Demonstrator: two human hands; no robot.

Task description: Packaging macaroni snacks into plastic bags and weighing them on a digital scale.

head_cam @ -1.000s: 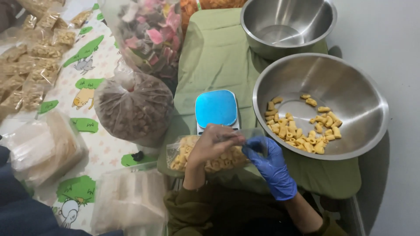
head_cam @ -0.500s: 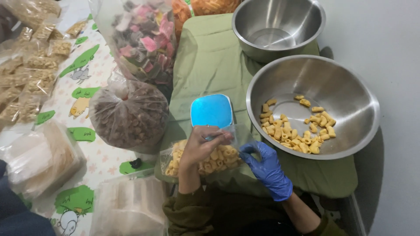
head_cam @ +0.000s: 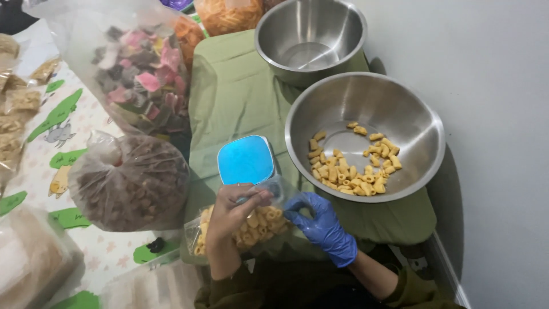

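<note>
My left hand (head_cam: 231, 209): bare, fingers pinched on the clear plastic bag of yellow tube snacks (head_cam: 251, 226).
My right hand (head_cam: 320, 226): blue-gloved, fingertips gripping the bag's top edge.
Beside: blue-topped scale (head_cam: 246, 160).

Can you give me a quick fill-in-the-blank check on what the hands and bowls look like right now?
1. The right hand wears a ____ glove.
2. Both hands grip a clear bag of yellow snack tubes; the left hand is ____.
3. The small bowl is ____.
4. The scale has a ____ top.

Missing words: blue; bare; empty; blue

Dim, soft light; slight blur; bowl glare.
</note>
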